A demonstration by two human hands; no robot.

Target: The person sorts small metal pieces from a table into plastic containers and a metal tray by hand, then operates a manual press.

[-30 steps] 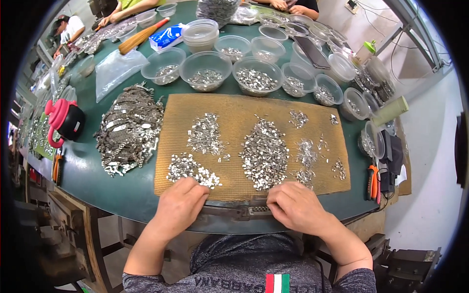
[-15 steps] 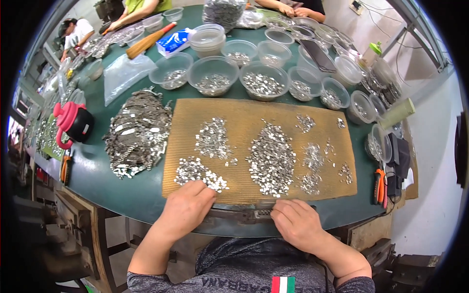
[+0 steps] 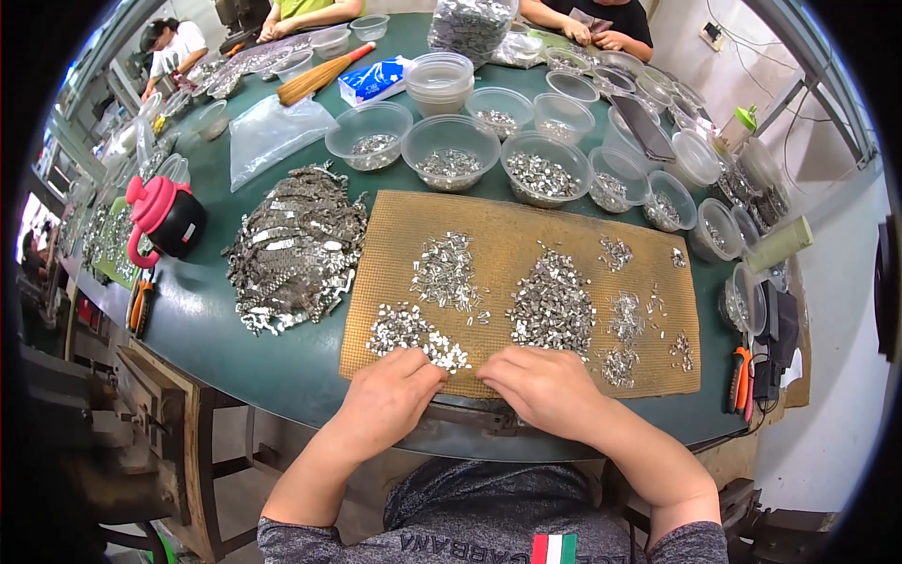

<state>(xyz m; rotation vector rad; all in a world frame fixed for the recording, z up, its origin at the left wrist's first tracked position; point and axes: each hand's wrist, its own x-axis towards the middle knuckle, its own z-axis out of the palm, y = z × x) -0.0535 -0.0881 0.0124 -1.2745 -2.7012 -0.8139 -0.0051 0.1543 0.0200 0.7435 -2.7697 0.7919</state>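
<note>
Though upside-down, lettering [image 3: 470, 542] on the grey shirt [image 3: 498, 484] below both hands [image 3: 390, 397] [image 3: 547, 390].

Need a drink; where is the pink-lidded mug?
In the head view, the pink-lidded mug stands at left on the green table, left of the silvery metal heap.

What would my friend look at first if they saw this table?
Probably the heaps of shiny little metal pieces on the golden-brown mat, just beyond the person's fingers. The pink-and-black mug stands out at the left, with a big silvery mound between it and the mat. Clear plastic bowls crowd together behind.
</note>
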